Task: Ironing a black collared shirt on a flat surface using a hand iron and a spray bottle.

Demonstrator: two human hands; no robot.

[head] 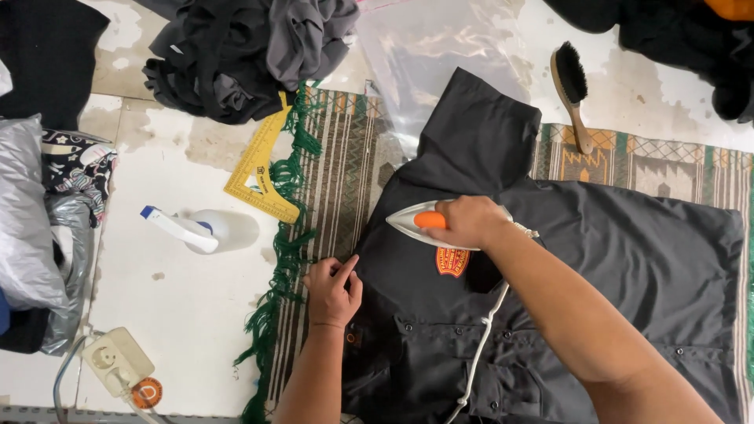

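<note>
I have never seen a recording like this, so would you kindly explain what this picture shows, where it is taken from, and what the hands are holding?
There is no machine here: a person works with two bare hands, and the single picture comes from a camera worn on their head, looking down. The right hand grips the orange handle of a clothes iron, pressed on a black shirt spread over a striped, green-fringed mat on the floor. The left hand rests flat on the shirt's edge. The iron's white cord trails toward the person. Nearby lie a spray bottle, a yellow angle ruler, a wooden brush, a pile of dark clothes and a power strip.
</note>
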